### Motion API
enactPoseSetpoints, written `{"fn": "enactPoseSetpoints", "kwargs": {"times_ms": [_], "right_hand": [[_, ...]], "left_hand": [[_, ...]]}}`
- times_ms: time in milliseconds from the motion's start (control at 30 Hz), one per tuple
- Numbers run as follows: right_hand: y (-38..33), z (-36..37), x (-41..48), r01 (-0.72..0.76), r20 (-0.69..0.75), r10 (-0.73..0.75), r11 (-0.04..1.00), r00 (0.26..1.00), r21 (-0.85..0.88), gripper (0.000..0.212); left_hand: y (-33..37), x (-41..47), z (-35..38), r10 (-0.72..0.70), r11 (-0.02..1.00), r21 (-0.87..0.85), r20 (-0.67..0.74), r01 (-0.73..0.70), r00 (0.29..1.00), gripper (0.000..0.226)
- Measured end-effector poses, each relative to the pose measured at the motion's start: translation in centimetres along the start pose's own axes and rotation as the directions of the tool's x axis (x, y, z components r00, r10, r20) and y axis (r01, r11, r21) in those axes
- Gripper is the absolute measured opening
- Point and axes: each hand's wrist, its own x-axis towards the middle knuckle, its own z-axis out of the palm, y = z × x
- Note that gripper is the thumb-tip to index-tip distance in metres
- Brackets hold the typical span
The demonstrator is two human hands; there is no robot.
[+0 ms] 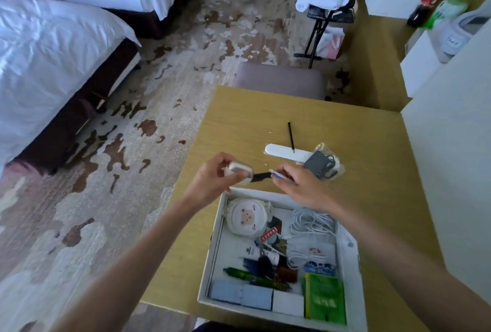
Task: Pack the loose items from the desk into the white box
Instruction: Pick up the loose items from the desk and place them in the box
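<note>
Currently mid-pick: left hand (212, 180) curled around a small white rounded case (240, 172), looks like an earbud case, held just past the far rim of the white box (212, 246). Right hand (297, 185) pinches a small white-and-blue item (276, 174) between fingertips, too blurred to name; a thin black piece (261, 176) sits between the two hands, unclear which one holds it. Box sits on the tabletop (372, 198) near edge, already fairly full: sheep pouch (248, 217), white cable coil (310, 222), green packet (325, 297). Still loose on the tabletop: black pencil (291, 136), white flat oval piece (284, 151), bagged charger (322, 162). Next move probably: bring both hands back over the box, drop items into a free gap, then fetch the remaining three.
</note>
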Motion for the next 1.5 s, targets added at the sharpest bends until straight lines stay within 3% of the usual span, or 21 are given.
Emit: {"fn": "enactPoseSetpoints", "kwargs": {"times_ms": [133, 200, 300, 433, 633, 767, 867, 933, 1067, 1233, 1367, 1500], "right_hand": [[-0.6, 1.0, -4.0, 0.032, 0.024, -0.032, 0.999, 0.999, -0.017, 0.016], [-0.5, 1.8, -5.7, -0.026, 0.12, 0.024, 1.0, 0.993, 0.015, 0.017], [0.4, 3.2, -7.5, -0.095, 0.224, 0.122, 0.988, 0.967, -0.125, 0.016], [1.8, 3.8, -8.8, -0.128, 0.192, 0.179, 0.959, 0.965, -0.253, 0.019], [1.8, 3.6, -9.5, -0.091, 0.179, 0.149, 0.95, 0.973, -0.298, 0.009], [1.2, 3.7, -9.3, -0.028, 0.188, 0.096, 0.943, 0.977, -0.332, 0.02], [0.6, 4.2, -8.8, -0.005, 0.232, 0.102, 0.922, 0.967, -0.386, 0.017], [0.4, 4.7, -8.4, 0.013, 0.26, 0.119, 0.89, 0.958, -0.455, 0.019], [1.0, 5.8, -7.8, 0.061, 0.268, 0.106, 0.834, 0.958, -0.549, 0.027], [1.8, 5.0, -7.2, 0.062, 0.154, 0.001, 0.914, 0.988, -0.401, 0.018], [2.1, 2.5, -5.9, 0.058, -0.018, -0.064, 0.974, 0.998, -0.219, 0.015], [2.6, 0.0, -3.5, 0.034, -0.21, -0.064, 0.989, 0.976, -0.145, 0.016]], "left_hand": [[0.7, -4.4, 1.2, 0.019, 0.991, 0.135, -0.004, -0.018, 1.0, 0.03], [0.7, -6.3, 2.2, 0.045, 0.972, 0.23, -0.005, -0.043, 0.999, 0.027], [0.1, -8.3, 3.7, 0.035, 0.941, 0.335, 0.022, -0.04, 0.999, 0.025], [-1.4, -9.8, 5.8, -0.074, 0.867, 0.498, 0.057, 0.036, 0.996, 0.027], [-2.8, -10.9, 7.5, -0.11, 0.68, 0.722, 0.27, -0.125, 0.957, 0.022], [-2.7, -11.3, 7.9, -0.186, 0.548, 0.816, 0.331, -0.182, 0.925, 0.021], [-2.3, -11.6, 7.8, -0.128, 0.34, 0.89, 0.365, -0.305, 0.922, 0.027], [-2.0, -11.8, 7.6, -0.047, 0.285, 0.898, 0.361, -0.334, 0.931, 0.03], [-1.7, -11.8, 6.7, 0.127, 0.352, 0.885, 0.277, -0.304, 0.952, 0.027], [-1.6, -10.4, 5.3, 0.275, 0.465, 0.839, 0.166, -0.282, 0.947, 0.022], [-0.9, -7.2, 4.4, 0.244, 0.655, 0.734, 0.02, -0.18, 0.97, 0.018], [-0.4, -2.4, 3.2, 0.15, 0.824, 0.563, -0.101, -0.068, 0.984, 0.015]]}}
